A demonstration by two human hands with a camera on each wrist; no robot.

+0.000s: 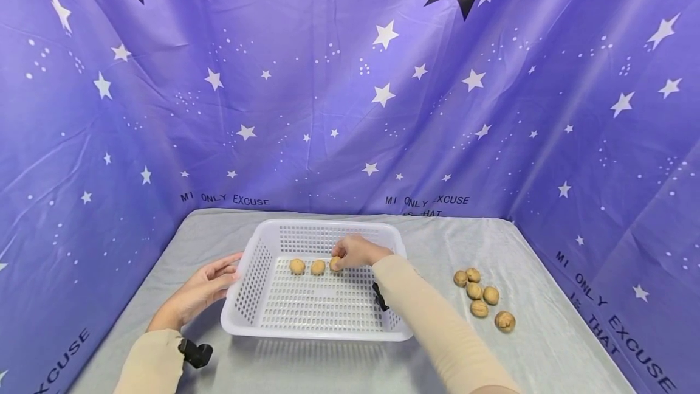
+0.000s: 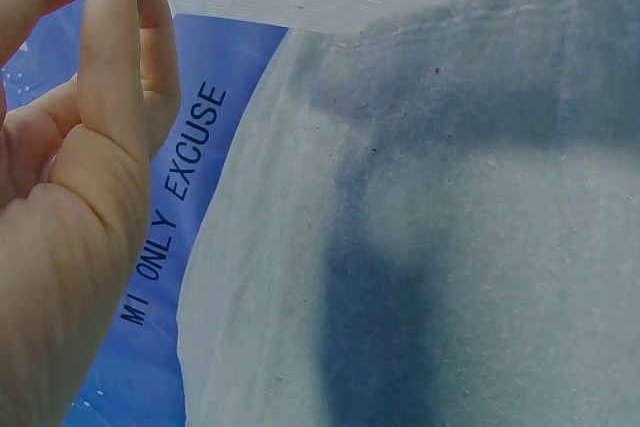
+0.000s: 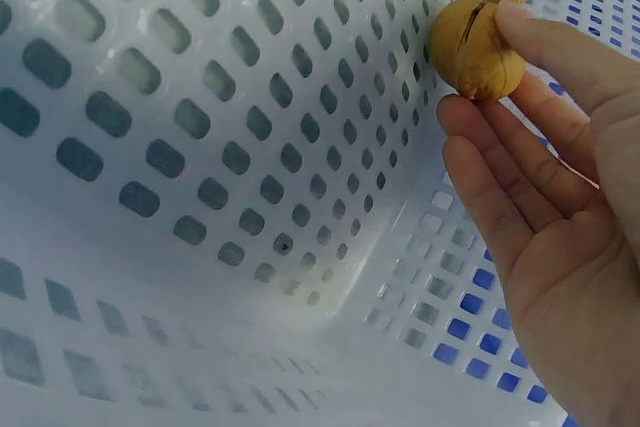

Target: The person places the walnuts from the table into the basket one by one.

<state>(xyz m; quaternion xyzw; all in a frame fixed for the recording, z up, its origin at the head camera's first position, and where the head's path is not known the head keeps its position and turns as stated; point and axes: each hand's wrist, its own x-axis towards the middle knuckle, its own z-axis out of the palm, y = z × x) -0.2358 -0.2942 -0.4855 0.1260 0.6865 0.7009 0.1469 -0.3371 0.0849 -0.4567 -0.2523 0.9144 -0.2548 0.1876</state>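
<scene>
Basket (image 1: 248,287): two walnuts (image 1: 307,267) lying inside; right hand (image 1: 355,252) pinching third walnut (image 3: 476,50) onto floor. Five nuts (image 1: 481,300) waiting outside. Left hand (image 1: 202,287), fingers straight, steadying rim.

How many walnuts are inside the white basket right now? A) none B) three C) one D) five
B: three walnuts lie in a row on the floor of the basket, and the right hand pinches the rightmost one; five more walnuts lie outside on the table.
</scene>
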